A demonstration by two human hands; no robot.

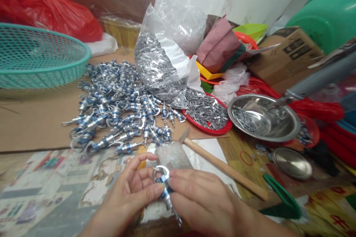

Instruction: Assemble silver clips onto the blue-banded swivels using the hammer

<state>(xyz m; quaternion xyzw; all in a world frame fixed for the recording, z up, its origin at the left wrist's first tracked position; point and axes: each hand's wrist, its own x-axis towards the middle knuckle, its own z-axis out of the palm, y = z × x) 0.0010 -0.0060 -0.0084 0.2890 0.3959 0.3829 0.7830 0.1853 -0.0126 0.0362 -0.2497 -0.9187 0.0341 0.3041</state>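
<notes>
Across the worktop [52, 207] and the cardboard sheet [33, 122] laid on its far part, we find work that we judge to be in mid-course. On the cardboard lies a broad pile of hooked blue-and-silver assemblies [111, 100]; we cannot tell whether these are finished or waiting. Beyond the pile's right side, the clear plastic bag [158, 66] holds many small metal tabs, which we count as loose stock. We note a steel bowl [287, 127] farther right, with some thin metal parts in it, and a wooden-handled hammer [225, 168] lying unheld beyond the right hand [203, 196]. That hand is turned inward, its fingers close together and pressed against one assembly; the left hand [136, 189] pinches the same assembly between thumb and curled fingers, its index finger raised clear. Between bag and bowl, a red dish [215, 132] carries more loose tabs. Just beyond the hands sits a grey block [171, 155]. We record one item in hand, the held assembly [167, 192], tilted with its hook uppermost and its thin rod pointing down. Its body looks joined; whether any part is lacking, we cannot tell.
</notes>
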